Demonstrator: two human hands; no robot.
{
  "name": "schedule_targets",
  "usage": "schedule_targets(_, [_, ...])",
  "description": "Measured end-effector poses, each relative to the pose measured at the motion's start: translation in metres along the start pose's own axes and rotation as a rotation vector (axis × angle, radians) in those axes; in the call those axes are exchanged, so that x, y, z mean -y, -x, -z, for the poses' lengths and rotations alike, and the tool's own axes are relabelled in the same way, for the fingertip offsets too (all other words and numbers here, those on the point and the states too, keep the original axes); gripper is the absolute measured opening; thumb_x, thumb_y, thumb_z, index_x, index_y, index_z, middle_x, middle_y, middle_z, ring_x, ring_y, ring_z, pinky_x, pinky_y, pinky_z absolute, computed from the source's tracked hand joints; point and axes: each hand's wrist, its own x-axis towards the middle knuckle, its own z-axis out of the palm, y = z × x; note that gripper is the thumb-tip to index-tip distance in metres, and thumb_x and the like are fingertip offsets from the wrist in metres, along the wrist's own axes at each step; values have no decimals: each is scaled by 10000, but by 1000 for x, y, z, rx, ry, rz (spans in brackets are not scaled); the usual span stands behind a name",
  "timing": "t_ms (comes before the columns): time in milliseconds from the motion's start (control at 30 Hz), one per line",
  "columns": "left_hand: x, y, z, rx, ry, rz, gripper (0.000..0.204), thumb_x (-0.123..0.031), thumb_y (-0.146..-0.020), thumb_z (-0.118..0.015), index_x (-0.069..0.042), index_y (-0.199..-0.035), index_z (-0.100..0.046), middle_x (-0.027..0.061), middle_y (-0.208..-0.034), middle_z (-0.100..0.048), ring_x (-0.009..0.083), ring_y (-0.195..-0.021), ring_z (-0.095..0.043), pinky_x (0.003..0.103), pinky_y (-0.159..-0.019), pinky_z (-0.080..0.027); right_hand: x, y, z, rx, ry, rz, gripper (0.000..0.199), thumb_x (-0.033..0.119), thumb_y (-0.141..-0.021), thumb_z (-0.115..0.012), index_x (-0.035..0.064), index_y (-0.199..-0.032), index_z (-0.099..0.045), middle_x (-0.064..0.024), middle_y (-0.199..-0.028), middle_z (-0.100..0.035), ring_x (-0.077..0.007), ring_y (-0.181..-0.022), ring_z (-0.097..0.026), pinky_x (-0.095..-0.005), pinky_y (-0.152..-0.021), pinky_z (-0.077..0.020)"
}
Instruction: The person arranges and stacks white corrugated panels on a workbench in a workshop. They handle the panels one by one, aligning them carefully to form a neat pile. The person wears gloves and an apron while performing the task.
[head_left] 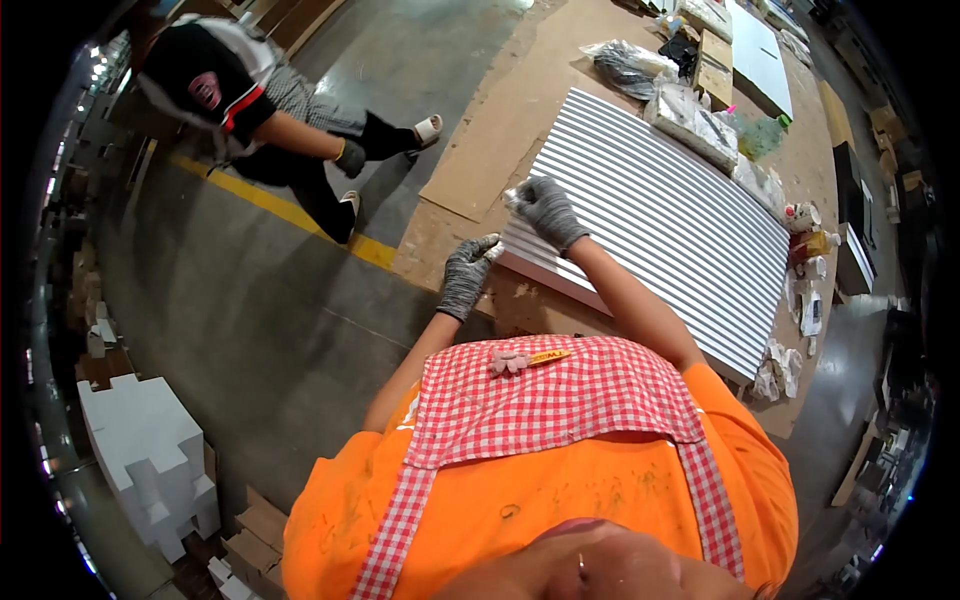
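A ribbed panel (660,230) with white and grey stripes lies flat on the work table, its pinkish side edge facing me. My left hand (467,275), in a grey knit glove, is at the panel's near left corner with its thumb and fingers pinched together. Above the left end of the ribs, my right hand (549,212) is curled closed in a matching glove. Whitish fingertips or a small pale piece show at its tips. What either hand holds, if anything, is too small to make out.
Brown board (480,150) covers the table. Along its far side are a plastic-wrapped bundle (630,68), a white wrapped block (692,122), a white panel (760,60) and an amber bottle (815,243). Another person (270,120) walks past on the left. White stacked pieces (150,455) stand lower left.
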Motion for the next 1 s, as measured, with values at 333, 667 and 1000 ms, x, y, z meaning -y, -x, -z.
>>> schedule_targets(333, [-3,-2,-4,19,-18,88,225,-105,-807,-710,-17,-1012,-685,47,-972,-690,99,-885,-618,248,-820,-488,-11,10,6,-186,437,262,123,119,-773,-593,0,-752,-609,-209,-791,-570,-372,-798,-544,-439,-741,-481])
schedule_targets(667, [6,-15,15,54,-88,186,238,-99,-798,-715,-14,-1018,-685,60,-991,-692,107,-901,-622,255,-833,-485,22,1,-1,-259,-24,144,171,162,-788,-676,10,-841,-619,-153,-776,-568,-303,-757,-569,-418,-688,-474])
schedule_targets(1000, [2,-29,59,262,-101,292,269,-192,-854,-643,-6,-1045,-676,55,-1008,-682,132,-930,-614,285,-866,-474,-6,174,86,-362,-549,-236,310,185,-839,-689,21,-1085,-595,-44,-833,-612,-100,-700,-583,-233,-628,-528])
